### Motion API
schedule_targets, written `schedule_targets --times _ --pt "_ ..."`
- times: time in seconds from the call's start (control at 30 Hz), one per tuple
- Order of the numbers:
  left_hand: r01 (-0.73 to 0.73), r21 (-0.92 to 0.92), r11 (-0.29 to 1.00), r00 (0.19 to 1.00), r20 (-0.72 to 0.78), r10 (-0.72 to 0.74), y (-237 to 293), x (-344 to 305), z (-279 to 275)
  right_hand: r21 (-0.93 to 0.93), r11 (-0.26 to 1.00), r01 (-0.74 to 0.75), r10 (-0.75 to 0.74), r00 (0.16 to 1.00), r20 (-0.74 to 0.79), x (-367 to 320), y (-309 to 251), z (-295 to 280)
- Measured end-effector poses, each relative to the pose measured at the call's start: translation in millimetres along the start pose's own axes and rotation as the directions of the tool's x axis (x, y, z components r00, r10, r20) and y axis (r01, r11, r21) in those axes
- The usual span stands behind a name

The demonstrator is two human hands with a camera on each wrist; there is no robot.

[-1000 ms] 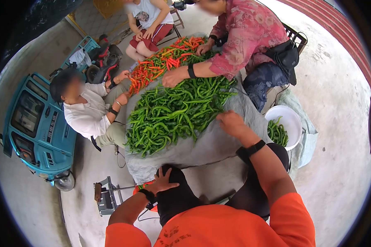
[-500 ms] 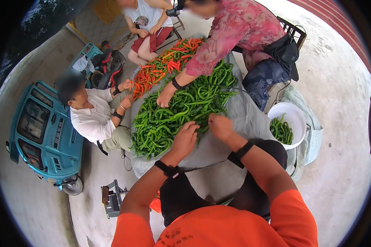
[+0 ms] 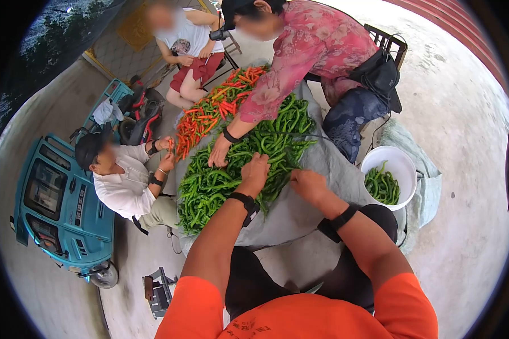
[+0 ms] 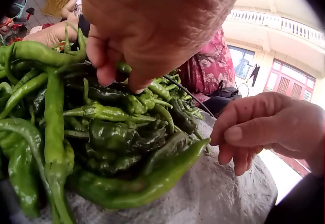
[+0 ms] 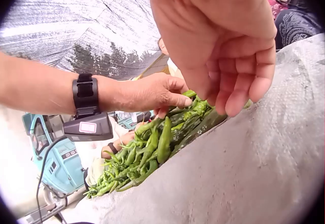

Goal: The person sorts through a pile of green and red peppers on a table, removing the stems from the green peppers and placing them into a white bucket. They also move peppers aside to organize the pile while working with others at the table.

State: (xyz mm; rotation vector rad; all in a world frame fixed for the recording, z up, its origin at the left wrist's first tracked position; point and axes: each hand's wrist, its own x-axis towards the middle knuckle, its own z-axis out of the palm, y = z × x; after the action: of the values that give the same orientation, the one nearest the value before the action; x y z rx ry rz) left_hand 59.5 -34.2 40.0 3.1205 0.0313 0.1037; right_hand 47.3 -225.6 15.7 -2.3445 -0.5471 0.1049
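Observation:
Long green peppers (image 3: pixel 209 189) (image 4: pixel 117 183) (image 5: pixel 137 158) lie heaped on a grey sheet (image 3: pixel 291 212). Over the heap's near part, my left hand (image 3: pixel 255 172) (image 4: pixel 157 31) (image 5: pixel 147 94) reaches down with bent fingers, and a green pepper shows between its thumb and fingers. My right hand (image 3: pixel 309 185) (image 4: pixel 279 127) (image 5: pixel 223 46) is at the heap's right edge, beside a pepper tip in the left wrist view. Its fingers are loosely bent, and nothing shows in its palm.
Red peppers (image 3: pixel 195 124) lie beyond the green ones. A person in a pink flowered shirt (image 3: pixel 316 45) reaches into the heap; a person in white (image 3: pixel 124 181) handles red peppers at left. A white bucket (image 3: pixel 406 169) holding green peppers stands at right. Someone sits behind.
My left hand has come from my knee up onto the green heap. My right hand has shifted slightly toward me. The pink-sleeved arm has moved left over the heap.

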Motion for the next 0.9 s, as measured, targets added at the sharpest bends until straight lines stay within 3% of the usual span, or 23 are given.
schedule_targets --times 0.1,0.2,0.37,0.6,0.63,0.73,0.83,0.9 --pt "-0.130 0.030 0.991 0.986 -0.101 0.133 -20.9 4.3 2.3 -0.012 1.000 -0.016 0.016 1.000 -0.002 1.2 2.9 -0.2" --pt "-0.140 0.046 0.989 0.987 -0.076 0.143 -38.6 3.9 -3.9 -0.019 1.000 -0.010 0.010 1.000 -0.004 3.5 2.2 0.3" --pt "-0.178 0.020 0.984 0.967 -0.179 0.179 -55.7 -0.6 -21.0 -0.033 0.998 0.045 -0.043 0.998 0.049 4.3 1.3 3.2" --pt "-0.105 0.101 0.989 0.991 -0.076 0.113 -90.2 -9.2 -41.2 -0.074 0.996 0.052 -0.042 0.990 0.133 4.4 2.2 4.1" --pt "-0.009 0.183 0.983 1.000 -0.003 0.010 -98.4 -8.4 -40.8 -0.086 0.995 0.055 -0.043 0.990 0.134 4.3 3.8 3.5" --pt "-0.083 0.266 0.960 0.951 -0.268 0.156 -84.8 -21.9 -41.4 -0.115 0.992 0.042 -0.022 0.985 0.170 5.2 4.3 -3.1" --pt "-0.403 0.162 0.901 0.912 -0.016 0.411 -42.7 -30.3 -46.1 -0.152 0.988 0.034 0.002 0.973 0.232 8.3 0.6 -4.4" --pt "-0.531 0.194 0.824 0.838 -0.019 0.545 -25.8 -31.4 -27.3 -0.193 0.979 0.065 -0.009 0.961 0.277 9.7 -1.3 -4.4"
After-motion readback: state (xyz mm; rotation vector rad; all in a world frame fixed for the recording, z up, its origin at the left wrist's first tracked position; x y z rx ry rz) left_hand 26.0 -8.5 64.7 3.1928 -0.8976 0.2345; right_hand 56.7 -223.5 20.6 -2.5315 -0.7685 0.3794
